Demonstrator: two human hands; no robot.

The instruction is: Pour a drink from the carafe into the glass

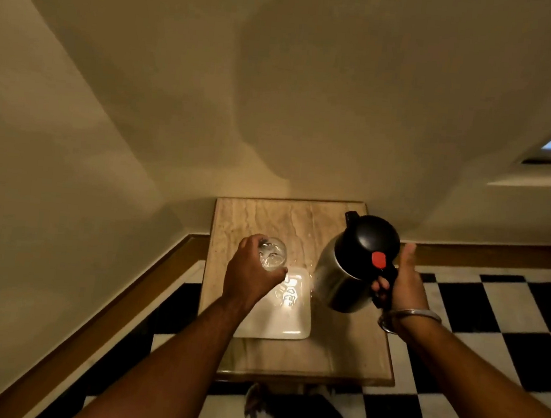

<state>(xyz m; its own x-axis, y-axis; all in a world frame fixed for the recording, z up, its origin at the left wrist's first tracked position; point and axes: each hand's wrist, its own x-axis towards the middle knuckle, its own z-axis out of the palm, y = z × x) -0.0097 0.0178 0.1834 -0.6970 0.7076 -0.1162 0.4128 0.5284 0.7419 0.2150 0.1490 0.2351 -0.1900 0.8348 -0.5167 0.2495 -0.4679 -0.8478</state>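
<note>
Grips [404, 286] on carafe [352, 265] (glass [273, 253], seemingly)

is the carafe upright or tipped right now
Tipped slightly: the carafe, held by the right hand, leans its spout away; nothing pours yet.

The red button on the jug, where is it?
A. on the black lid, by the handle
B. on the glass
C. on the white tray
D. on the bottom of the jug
A: the red button sits on the black lid of the carafe, right above the handle gripped by the right hand.
</note>
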